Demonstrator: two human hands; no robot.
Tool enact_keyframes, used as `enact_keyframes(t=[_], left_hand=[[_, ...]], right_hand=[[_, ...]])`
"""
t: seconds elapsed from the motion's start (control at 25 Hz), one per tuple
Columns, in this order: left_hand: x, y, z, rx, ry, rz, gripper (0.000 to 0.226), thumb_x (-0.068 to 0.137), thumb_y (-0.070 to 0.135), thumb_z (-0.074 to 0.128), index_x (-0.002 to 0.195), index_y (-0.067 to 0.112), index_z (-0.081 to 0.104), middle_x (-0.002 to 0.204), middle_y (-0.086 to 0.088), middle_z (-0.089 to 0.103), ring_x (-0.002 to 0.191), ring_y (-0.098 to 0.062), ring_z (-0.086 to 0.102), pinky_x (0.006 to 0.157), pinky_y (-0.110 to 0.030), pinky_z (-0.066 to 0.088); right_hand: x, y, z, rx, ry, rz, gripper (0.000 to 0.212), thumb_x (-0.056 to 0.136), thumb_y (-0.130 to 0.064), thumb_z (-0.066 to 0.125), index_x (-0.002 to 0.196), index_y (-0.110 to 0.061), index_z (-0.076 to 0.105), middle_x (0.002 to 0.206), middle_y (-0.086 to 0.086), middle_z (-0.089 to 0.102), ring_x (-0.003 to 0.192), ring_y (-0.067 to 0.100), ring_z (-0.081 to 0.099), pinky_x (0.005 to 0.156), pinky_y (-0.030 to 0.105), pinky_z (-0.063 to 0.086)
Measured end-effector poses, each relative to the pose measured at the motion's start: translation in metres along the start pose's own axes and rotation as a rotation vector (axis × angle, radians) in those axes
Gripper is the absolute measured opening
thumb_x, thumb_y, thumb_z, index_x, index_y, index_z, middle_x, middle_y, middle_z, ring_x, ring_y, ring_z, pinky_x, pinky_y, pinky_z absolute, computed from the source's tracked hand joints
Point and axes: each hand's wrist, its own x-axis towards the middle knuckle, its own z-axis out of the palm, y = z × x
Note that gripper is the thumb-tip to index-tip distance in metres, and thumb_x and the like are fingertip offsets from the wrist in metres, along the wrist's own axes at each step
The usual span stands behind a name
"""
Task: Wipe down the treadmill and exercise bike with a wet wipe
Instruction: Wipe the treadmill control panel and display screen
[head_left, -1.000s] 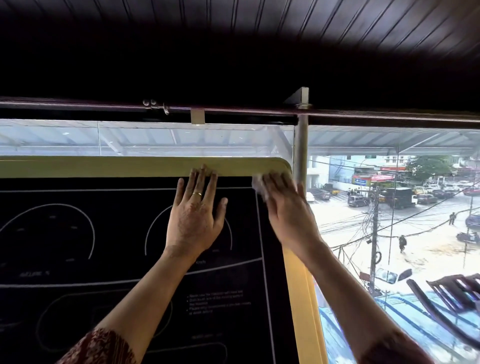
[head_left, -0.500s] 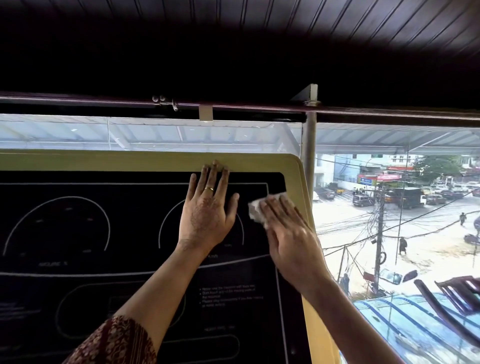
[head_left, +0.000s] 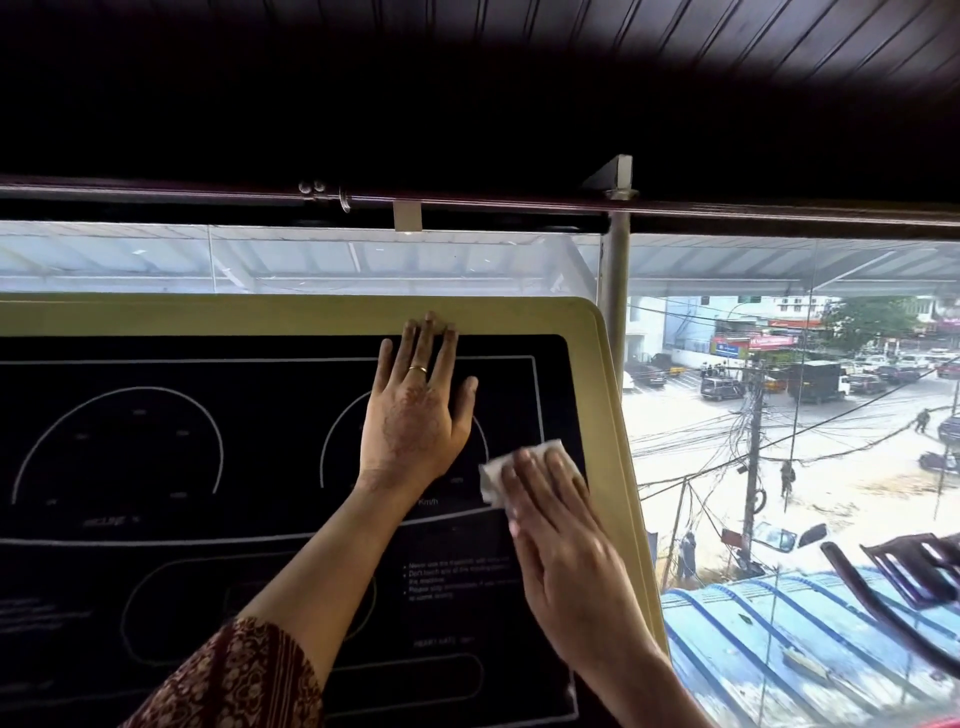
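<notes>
Step in hand, prob.: wiping the treadmill console (head_left: 156, 571), i.e. the big black display panel w/ a pale yellow rim that fills the lower left of the view. Work is at its right edge, a bit below the top right corner. Behind it is a window (head_left: 779, 270) onto a street, not part of the job.

The left hand (head_left: 415, 421) lies flat on the panel near the top edge. Its fingers (head_left: 428, 343) are straight & slightly spread, tips reaching the yellow rim. It holds nothing and looks like a brace. The right hand (head_left: 566, 561) is just beside it, toward the right edge, fingers flat & close together, pressing the wet wipe (head_left: 492, 475) onto the black panel right by the rim. The wipe is mostly under those fingers; only its white upper & left edges stick out.

Next move, my guess: run the wipe down the right edge, then leftward across the rest of the panel. That needs the left hand lifted or shifted out of the way, w/ light pressure over the printed dials.

Hard to make out: the right hand is blurred, and the small print at lower mid panel is unreadable apart from the Km/h label (head_left: 427, 502). Cut off: the panel's left & bottom edges. Not in view: belt, handrails, exercise bike, so can't judge how much is done overall. There is a ring (head_left: 417, 369) on the left hand.
</notes>
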Motion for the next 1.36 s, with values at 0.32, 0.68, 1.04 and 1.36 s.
enact_keyframes(t=[0.32, 0.68, 1.04, 1.36], left_hand=[[-0.030, -0.017, -0.022, -0.051, -0.073, 0.090, 0.054, 0.094, 0.033, 0.037, 0.138, 0.003, 0.046, 0.146, -0.018, 0.041, 0.137, -0.033, 0.036, 0.114, -0.043, 0.023], [-0.095, -0.101, -0.067, -0.012, -0.048, 0.047, 0.054, 0.093, 0.032, 0.039, 0.138, 0.004, 0.047, 0.146, -0.017, 0.041, 0.136, -0.032, 0.036, 0.114, -0.043, 0.023], [-0.120, -0.137, -0.071, -0.029, -0.049, -0.014, 0.057, 0.095, 0.037, 0.035, 0.143, 0.006, 0.040, 0.151, -0.015, 0.032, 0.141, -0.028, 0.026, 0.115, -0.045, 0.020], [-0.122, -0.136, -0.070, -0.020, -0.078, -0.040, 0.056, 0.097, 0.038, 0.033, 0.146, 0.009, 0.035, 0.155, -0.011, 0.026, 0.144, -0.026, 0.021, 0.118, -0.042, 0.017]], right_hand=[[0.113, 0.002, -0.003, 0.025, -0.036, 0.185, 0.045, 0.103, -0.024, 0.035, 0.148, -0.023, 0.027, 0.158, -0.002, 0.016, 0.147, 0.019, 0.002, 0.119, 0.033, 0.001], [0.037, -0.109, 0.054, -0.042, -0.050, -0.127, 0.049, 0.095, -0.022, 0.036, 0.142, -0.014, 0.044, 0.148, 0.004, 0.042, 0.143, 0.023, 0.024, 0.116, 0.038, 0.025], [0.026, -0.134, 0.066, 0.093, 0.036, 0.088, 0.048, 0.099, -0.023, 0.033, 0.146, -0.016, 0.037, 0.155, 0.002, 0.028, 0.146, 0.023, 0.014, 0.116, 0.042, 0.025], [0.070, -0.064, 0.044, 0.010, 0.169, 0.378, 0.046, 0.099, -0.011, 0.042, 0.145, -0.007, 0.037, 0.153, 0.012, 0.030, 0.144, 0.029, 0.014, 0.114, 0.054, 0.027]])
